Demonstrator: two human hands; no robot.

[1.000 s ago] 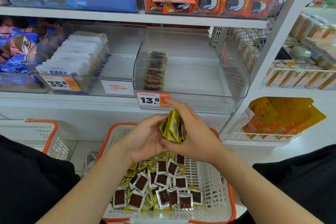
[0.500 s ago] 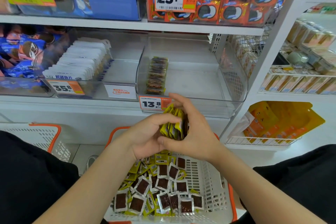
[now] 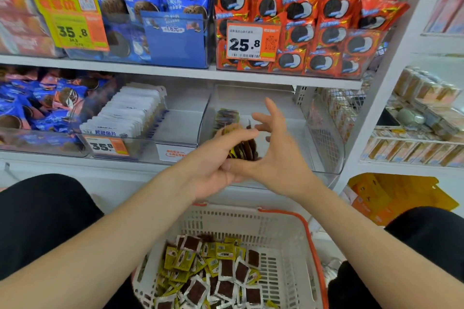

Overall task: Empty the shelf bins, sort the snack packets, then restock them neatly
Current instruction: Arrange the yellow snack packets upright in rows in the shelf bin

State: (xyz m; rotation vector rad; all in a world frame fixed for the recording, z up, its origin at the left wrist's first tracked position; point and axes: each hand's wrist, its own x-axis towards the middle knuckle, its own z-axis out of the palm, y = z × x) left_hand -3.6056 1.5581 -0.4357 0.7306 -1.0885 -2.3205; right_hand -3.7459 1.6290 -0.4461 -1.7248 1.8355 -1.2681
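At frame centre your left hand [image 3: 213, 168] curls round a stack of glossy square packets [image 3: 243, 151]; your right hand [image 3: 277, 158] splays beside it, before the clear plastic bin [image 3: 325, 133].

Orange-and-white paper price tag marked 25.8 [image 3: 253, 42], upper shelf; yellow-and-orange paper tag marked 35.8 [image 3: 72, 25], upper left; yellow-orange flat packs [image 3: 391, 198], lower right; white shelf board [image 3: 150, 68].

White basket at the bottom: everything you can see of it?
The basket is white plastic with slotted walls and an orange rim, upright between the person's black-clad legs. A loose heap of snack packets, yellow and brown-windowed, fills its left part; the right floor shows bare. The left hand, gripping a packet stack, and right hand are above, not touching it.
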